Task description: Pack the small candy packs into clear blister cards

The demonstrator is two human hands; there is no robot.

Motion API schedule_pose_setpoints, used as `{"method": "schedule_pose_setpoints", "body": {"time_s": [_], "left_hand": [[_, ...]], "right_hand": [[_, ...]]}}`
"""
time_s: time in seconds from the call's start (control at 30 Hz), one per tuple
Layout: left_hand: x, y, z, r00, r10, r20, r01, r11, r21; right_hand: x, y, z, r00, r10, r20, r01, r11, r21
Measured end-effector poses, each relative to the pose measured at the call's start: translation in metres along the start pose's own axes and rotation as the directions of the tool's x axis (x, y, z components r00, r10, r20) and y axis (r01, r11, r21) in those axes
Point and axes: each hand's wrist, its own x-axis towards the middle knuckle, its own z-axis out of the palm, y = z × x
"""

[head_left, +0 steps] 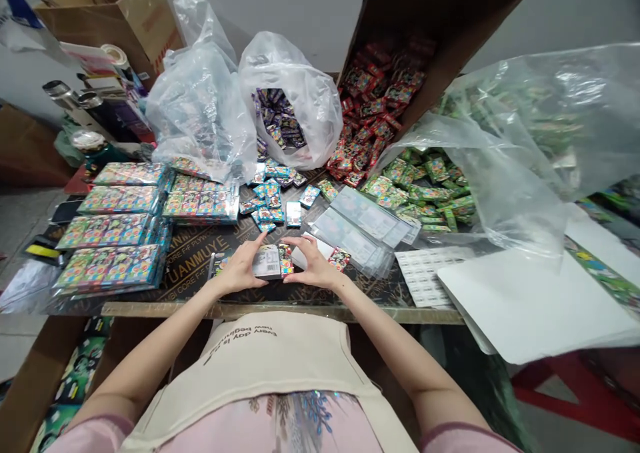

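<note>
At the table's front edge, my left hand (240, 266) grips the left end of a grey-white pack (267, 262) with a printed label, thumb below and fingers above. My right hand (316, 266) pinches a small red box (286, 260) against the pack's right end, thumb and fingertips on its two short ends. Another small red box (339, 259) lies just beyond my right hand, beside a white card partly hidden under the fingers. Several loose blue boxes (270, 196) are scattered beyond my hands.
Wrapped multipacks (113, 266) are stacked at left. Flat clear plastic sleeves (365, 223) lie right of my hands. Behind stand a bag of purple boxes (290, 100), a tipped carton (450, 33) spilling red boxes, and green boxes (425, 186) under plastic. White sheets (545, 293) overhang the right edge.
</note>
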Motion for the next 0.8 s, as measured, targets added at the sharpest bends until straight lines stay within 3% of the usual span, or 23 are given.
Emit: {"method": "schedule_pose_setpoints", "body": {"time_s": [0.17,0.27,0.33,0.4,0.43,0.47,0.5,0.53,0.57,0.6,0.67,0.73,0.8], "left_hand": [[0.008,-0.002,0.005,0.989,-0.062,-0.136,0.066,0.997,0.028],[0.013,0.002,0.01,0.993,-0.028,-0.116,0.035,0.998,0.055],[0.015,0.004,0.013,0.996,-0.015,-0.089,0.021,0.997,0.071],[0.016,0.004,0.014,0.997,-0.032,-0.071,0.041,0.992,0.122],[0.015,0.003,0.014,0.997,-0.046,-0.058,0.055,0.985,0.166],[0.015,0.002,0.014,0.998,-0.059,-0.037,0.066,0.973,0.221],[0.014,0.0,0.015,0.997,-0.073,-0.01,0.073,0.958,0.278],[0.013,-0.003,0.016,0.996,-0.09,0.017,0.08,0.94,0.332],[0.013,-0.005,0.017,0.993,-0.11,0.038,0.088,0.922,0.377],[0.012,-0.007,0.019,0.99,-0.13,0.055,0.097,0.907,0.41],[0.011,-0.01,0.022,0.985,-0.159,0.068,0.113,0.89,0.443],[0.01,-0.012,0.024,0.984,-0.162,0.071,0.113,0.885,0.451],[0.01,-0.012,0.024,0.986,-0.152,0.071,0.103,0.884,0.456]], "right_hand": [[-0.006,-0.017,0.015,0.964,0.19,-0.186,-0.204,0.977,-0.056],[-0.009,-0.027,0.024,0.991,0.124,-0.058,-0.129,0.987,-0.094],[-0.007,-0.019,0.012,0.996,0.087,-0.015,-0.088,0.984,-0.153],[-0.003,0.006,-0.02,0.969,0.177,-0.171,-0.216,0.945,-0.245],[-0.001,0.024,-0.042,0.907,0.262,-0.33,-0.358,0.891,-0.277],[0.0,0.045,-0.066,0.79,0.341,-0.51,-0.527,0.801,-0.282],[0.001,0.066,-0.09,0.645,0.402,-0.65,-0.684,0.683,-0.256],[0.001,0.087,-0.113,0.509,0.449,-0.735,-0.804,0.553,-0.219],[0.001,0.105,-0.133,0.421,0.484,-0.768,-0.875,0.44,-0.202],[-0.001,0.119,-0.15,0.382,0.53,-0.757,-0.911,0.356,-0.21],[-0.004,0.138,-0.17,0.371,0.61,-0.7,-0.928,0.276,-0.251],[-0.005,0.144,-0.177,0.404,0.609,-0.683,-0.914,0.297,-0.275],[-0.004,0.143,-0.177,0.439,0.522,-0.731,-0.893,0.341,-0.293]]}}
